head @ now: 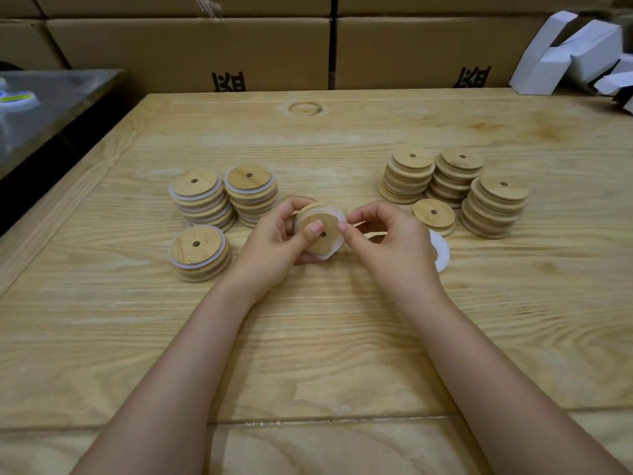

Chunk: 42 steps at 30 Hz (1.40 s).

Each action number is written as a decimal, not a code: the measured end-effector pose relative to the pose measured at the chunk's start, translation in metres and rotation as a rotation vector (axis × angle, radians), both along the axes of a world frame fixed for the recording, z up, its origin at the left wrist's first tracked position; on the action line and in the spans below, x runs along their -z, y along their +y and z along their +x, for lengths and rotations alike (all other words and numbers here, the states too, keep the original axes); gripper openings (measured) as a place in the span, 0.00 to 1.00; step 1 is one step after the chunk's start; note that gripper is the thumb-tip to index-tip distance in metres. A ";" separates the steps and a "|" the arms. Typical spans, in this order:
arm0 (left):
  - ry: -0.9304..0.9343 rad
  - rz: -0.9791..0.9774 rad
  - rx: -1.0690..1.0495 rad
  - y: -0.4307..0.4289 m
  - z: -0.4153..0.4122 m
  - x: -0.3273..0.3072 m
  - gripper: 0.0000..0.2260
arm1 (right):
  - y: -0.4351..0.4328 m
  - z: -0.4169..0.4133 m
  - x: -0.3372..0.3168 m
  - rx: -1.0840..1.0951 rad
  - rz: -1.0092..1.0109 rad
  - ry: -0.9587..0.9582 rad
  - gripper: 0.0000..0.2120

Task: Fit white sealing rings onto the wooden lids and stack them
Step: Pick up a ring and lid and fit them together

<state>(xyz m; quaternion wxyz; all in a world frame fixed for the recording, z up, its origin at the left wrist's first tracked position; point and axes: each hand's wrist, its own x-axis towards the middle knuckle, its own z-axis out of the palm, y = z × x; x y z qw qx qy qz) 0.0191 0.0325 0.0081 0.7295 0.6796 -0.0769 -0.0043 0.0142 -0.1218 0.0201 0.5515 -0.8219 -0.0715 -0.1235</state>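
Observation:
My left hand (274, 241) holds a round wooden lid (325, 234) with a centre hole, tilted towards me above the table's middle. A white sealing ring (337, 250) sits partly around that lid, and my right hand (387, 241) pinches the ring's right edge. Left of my hands stand three stacks of lids with white rings: two taller ones (202, 198) (251, 193) and a short one (199, 252). On the right stand three stacks of bare wooden lids (407, 174) (455, 176) (495, 207), with a low pair of lids (434, 216) in front. Loose white rings (440, 250) lie behind my right hand.
The wooden table (308, 337) runs to a wall of cardboard boxes (205, 46) at the back. White folded cartons (575, 53) pile up at the far right. A dark metal-topped table (51, 104) with plastic on it stands to the left.

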 end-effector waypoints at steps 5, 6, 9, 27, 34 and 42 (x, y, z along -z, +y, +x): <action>-0.039 -0.001 0.016 0.001 0.001 0.002 0.08 | 0.000 0.000 0.001 0.030 -0.035 -0.006 0.06; -0.047 0.000 0.019 0.001 0.002 0.003 0.09 | 0.000 0.000 0.001 0.030 -0.037 -0.006 0.07; -0.059 0.008 0.002 0.002 0.003 0.004 0.09 | 0.002 -0.001 0.001 0.027 -0.054 -0.012 0.07; -0.061 -0.021 -0.039 0.007 0.003 0.005 0.09 | 0.001 0.002 -0.002 -0.010 -0.061 0.033 0.07; -0.037 -0.017 -0.010 0.006 0.004 0.005 0.09 | 0.001 0.001 -0.001 -0.053 -0.005 0.082 0.06; 0.009 -0.073 0.018 0.004 0.003 0.004 0.07 | 0.004 -0.002 0.002 0.063 -0.114 0.045 0.05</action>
